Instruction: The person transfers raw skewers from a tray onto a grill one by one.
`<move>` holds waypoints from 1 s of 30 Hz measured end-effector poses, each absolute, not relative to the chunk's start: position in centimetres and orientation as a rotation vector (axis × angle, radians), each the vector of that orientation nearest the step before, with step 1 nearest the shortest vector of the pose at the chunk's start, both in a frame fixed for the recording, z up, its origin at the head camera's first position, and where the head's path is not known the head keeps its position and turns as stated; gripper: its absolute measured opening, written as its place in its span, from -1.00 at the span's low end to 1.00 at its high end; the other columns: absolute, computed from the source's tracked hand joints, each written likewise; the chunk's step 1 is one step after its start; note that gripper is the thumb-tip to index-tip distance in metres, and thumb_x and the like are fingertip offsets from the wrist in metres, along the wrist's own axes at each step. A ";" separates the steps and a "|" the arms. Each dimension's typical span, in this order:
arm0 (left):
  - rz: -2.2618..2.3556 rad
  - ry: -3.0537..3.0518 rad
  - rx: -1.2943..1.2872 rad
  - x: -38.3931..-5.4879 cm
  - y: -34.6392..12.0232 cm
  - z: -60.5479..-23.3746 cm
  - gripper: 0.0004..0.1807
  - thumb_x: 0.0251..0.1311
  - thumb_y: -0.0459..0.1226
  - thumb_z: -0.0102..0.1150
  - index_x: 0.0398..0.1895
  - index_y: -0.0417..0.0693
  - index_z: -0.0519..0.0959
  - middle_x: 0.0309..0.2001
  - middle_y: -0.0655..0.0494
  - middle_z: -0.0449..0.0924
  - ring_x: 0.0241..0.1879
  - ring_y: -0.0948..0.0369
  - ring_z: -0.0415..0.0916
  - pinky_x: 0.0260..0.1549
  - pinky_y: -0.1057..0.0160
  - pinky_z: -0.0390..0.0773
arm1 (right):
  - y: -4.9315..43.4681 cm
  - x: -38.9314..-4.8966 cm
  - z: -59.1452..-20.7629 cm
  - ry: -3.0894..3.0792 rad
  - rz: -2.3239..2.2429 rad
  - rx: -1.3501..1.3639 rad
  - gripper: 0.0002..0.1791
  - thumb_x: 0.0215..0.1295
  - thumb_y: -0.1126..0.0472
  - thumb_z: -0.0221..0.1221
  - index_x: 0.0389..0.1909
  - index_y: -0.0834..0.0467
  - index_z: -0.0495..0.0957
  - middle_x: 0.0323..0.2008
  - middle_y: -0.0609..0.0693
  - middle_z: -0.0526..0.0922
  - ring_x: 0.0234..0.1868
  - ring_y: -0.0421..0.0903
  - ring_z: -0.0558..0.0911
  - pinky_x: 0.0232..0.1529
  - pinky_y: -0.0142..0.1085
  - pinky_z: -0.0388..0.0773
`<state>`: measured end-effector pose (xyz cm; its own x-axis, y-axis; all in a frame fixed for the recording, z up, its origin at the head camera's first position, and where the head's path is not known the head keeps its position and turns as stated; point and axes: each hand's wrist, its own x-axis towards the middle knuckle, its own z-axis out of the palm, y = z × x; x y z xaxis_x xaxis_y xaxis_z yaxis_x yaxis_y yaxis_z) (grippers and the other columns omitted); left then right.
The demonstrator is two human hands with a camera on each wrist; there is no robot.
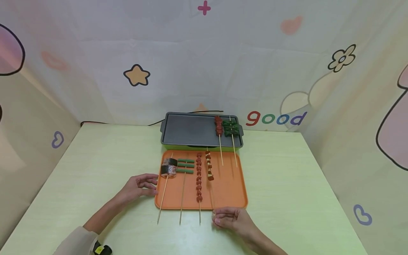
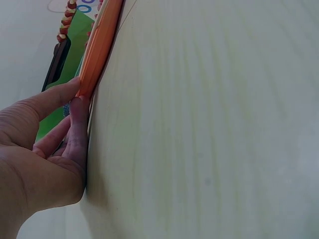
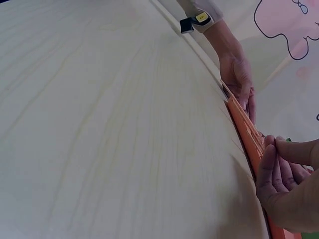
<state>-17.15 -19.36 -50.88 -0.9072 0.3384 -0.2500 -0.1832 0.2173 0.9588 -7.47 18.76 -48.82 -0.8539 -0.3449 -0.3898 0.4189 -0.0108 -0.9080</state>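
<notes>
My right hand (image 1: 234, 221) pinches the lower stick of a skewer (image 1: 209, 166) threaded with brown and cream pieces. Its pieces are over the right half of an orange tray (image 1: 229, 194); in the left wrist view the skewer (image 2: 65, 22) appears raised. At the tray's left edge, my left hand (image 1: 140, 186) touches the rim with loosely bent fingers. On the tray lie a skewer of black-and-white rolls (image 1: 169, 168), one of green sticks (image 1: 185, 165) and one of red pieces (image 1: 199, 177), their sticks reaching past the front rim.
Behind the tray stands a dark grill plate (image 1: 191, 127) on a green base. A red meat skewer (image 1: 218, 126) and a green leafy skewer (image 1: 231, 128) lie on its right side, sticks overhanging the tray. Pale table (image 1: 287, 184) surrounds them; a printed curtain (image 1: 191, 78) hangs behind.
</notes>
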 end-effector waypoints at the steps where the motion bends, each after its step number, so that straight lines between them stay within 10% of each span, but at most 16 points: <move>1: 1.733 2.090 0.146 -17.1 -19.4 -50.9 -0.30 0.21 -0.35 0.40 0.40 -0.38 0.38 0.11 -0.17 0.63 -0.15 0.39 0.65 -0.12 0.42 0.62 | 18.8 -7.4 -48.8 1.755 -1.913 0.064 -0.55 0.25 0.40 0.35 0.12 0.52 0.54 -0.20 0.01 0.80 -0.16 -0.20 0.78 -0.01 -0.37 0.69; 30: 1.728 2.081 0.122 -17.3 -19.4 -50.9 -0.31 0.22 -0.36 0.39 0.40 -0.38 0.38 0.10 -0.13 0.66 -0.15 0.38 0.66 -0.12 0.42 0.63 | 17.3 -14.3 -44.4 1.943 -1.966 -0.044 -0.49 0.40 0.41 0.21 0.29 0.55 0.40 -0.10 0.04 0.76 -0.04 -0.15 0.78 0.19 -0.14 0.62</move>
<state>-17.28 -19.44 -50.95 -0.9034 0.3343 -0.2686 -0.2026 0.2193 0.9544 -14.27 17.30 -44.43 -0.9293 -0.2835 -0.2366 0.2399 0.0237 -0.9705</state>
